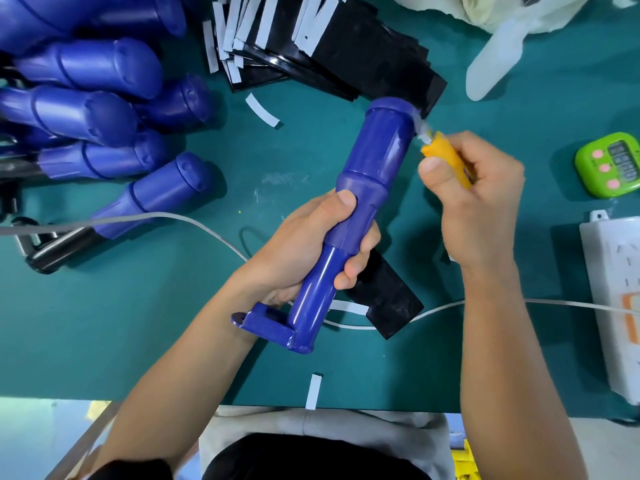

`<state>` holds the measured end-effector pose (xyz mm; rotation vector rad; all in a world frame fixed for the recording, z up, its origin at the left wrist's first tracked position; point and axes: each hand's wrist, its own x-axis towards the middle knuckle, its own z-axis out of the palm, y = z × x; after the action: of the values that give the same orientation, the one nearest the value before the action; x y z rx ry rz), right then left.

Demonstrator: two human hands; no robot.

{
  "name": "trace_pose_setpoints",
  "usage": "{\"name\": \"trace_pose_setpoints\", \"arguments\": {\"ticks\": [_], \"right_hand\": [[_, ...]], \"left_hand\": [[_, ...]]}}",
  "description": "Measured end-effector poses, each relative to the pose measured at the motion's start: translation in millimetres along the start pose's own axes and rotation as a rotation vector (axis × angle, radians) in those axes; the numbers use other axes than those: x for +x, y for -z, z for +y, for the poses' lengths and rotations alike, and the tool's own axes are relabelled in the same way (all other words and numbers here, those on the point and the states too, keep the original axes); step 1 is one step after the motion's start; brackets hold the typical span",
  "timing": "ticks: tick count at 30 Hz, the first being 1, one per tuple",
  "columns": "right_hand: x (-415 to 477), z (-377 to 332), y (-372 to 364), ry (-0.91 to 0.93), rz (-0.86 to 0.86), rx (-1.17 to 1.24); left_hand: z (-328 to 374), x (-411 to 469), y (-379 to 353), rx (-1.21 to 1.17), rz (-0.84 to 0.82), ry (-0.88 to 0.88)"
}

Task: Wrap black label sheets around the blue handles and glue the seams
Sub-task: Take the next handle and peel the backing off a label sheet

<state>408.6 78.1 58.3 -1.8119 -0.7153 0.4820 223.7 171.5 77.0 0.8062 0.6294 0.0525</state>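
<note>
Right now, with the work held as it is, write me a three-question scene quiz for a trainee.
1. True or false: the left hand grips the blue handle around its middle.
2. What does the right hand hold? A) a yellow tool B) a green timer C) a black sheet
3. On which side of the table does the pile of blue handles lie?
Key: 1 true; 2 A; 3 left.

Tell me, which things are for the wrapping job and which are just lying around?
For the job: blue handle in left hand, yellow tool in right hand, black label sheets, piled blue handles.
Lying about: green timer, white power strip, glove.
</note>
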Motion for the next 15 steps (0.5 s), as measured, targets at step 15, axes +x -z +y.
{"name": "trace_pose_setpoints", "arguments": {"ticks": [15], "right_hand": [[-19, -15, 6, 0.067, -0.033, -0.655]], "left_hand": [[-10, 3, -8, -0.108, 0.478, -0.272]]}}
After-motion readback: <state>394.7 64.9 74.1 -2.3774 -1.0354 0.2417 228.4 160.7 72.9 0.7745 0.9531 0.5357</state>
